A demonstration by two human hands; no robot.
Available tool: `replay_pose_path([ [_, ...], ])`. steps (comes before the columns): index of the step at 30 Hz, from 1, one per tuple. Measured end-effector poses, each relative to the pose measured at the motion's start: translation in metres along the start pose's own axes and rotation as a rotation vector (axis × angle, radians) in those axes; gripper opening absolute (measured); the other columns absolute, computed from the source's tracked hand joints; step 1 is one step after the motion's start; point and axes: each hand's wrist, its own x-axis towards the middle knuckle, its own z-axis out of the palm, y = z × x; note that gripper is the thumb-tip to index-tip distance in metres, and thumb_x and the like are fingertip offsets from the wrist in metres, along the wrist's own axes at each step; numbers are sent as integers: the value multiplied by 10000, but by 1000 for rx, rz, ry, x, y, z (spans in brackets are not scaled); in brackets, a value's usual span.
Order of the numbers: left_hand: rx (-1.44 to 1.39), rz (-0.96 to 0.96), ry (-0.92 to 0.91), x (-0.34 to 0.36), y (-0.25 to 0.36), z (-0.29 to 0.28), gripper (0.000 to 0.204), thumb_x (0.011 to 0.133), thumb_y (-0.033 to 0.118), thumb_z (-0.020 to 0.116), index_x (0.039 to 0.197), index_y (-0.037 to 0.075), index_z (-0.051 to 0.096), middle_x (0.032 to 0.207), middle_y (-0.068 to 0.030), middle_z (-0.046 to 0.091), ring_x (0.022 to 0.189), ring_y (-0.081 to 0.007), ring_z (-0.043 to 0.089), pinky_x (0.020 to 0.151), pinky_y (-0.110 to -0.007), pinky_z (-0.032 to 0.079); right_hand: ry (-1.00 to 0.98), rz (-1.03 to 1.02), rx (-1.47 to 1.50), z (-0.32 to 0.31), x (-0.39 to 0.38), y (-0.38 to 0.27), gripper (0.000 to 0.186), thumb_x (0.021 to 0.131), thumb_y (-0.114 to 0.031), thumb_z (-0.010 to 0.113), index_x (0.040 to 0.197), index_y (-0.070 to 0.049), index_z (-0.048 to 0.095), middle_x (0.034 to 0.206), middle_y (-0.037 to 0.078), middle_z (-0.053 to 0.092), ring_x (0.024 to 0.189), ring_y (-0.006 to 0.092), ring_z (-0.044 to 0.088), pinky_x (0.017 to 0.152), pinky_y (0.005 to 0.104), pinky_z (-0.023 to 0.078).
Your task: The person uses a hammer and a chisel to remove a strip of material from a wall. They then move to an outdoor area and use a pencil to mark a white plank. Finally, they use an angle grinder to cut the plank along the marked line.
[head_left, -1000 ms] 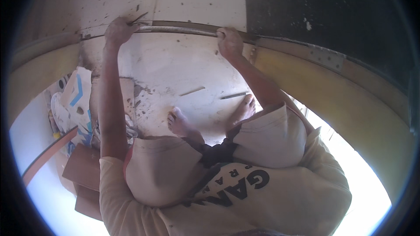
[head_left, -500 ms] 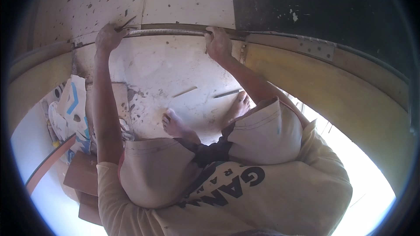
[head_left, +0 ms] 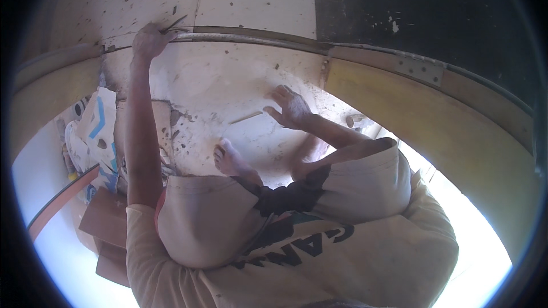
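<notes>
Beyond the right hand (head_left: 292, 108), whose grip is wide and apparently empty, the pale strip (head_left: 228, 38) lies with its long axis left to right. The left hand (head_left: 149, 41) is nearer, at the strip's left end; whether its grip is closed cannot be told.

The thin strip (head_left: 240, 38) looks dull metal, the yellowish panel (head_left: 422, 111) smooth, the shorts (head_left: 365, 182) matt cloth.

The left arm (head_left: 142, 131) reaches forward, nearly straight; the left hand (head_left: 149, 41) is curled closed at its end; the right arm (head_left: 337, 132) bends nearer the body — its right hand (head_left: 291, 108) loosely open, thumb apart.
</notes>
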Motion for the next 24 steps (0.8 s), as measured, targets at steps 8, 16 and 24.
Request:
replay_pose_path([
  [8,5,18,-99,-1,14,-13,700,759,537,785,1184,-11,697,1180,-239,695,1138,-380,653,985,-460,509,-252,-33,-122,-5,-7,-3,415,903,-382,710,1229,-135,639,1247,103,541,1253,293,484,1064,459,415],
  [16,-8,14,-23,6,-1,4,686,764,531,787,1188,0,694,1186,-226,695,1157,-370,648,999,-445,505,-270,-60,-226,13,-11,6,296,917,-286,665,1181,-154,663,1253,99,566,1257,288,486,1053,452,414],
  [24,-28,12,-61,4,3,-3,717,746,534,802,1211,0,684,1204,-225,693,1170,-358,647,1010,-438,500,-276,-105,-266,4,-4,1,163,921,-247,636,1037,-144,684,1181,78,611,1216,261,527,1016,426,453],
])
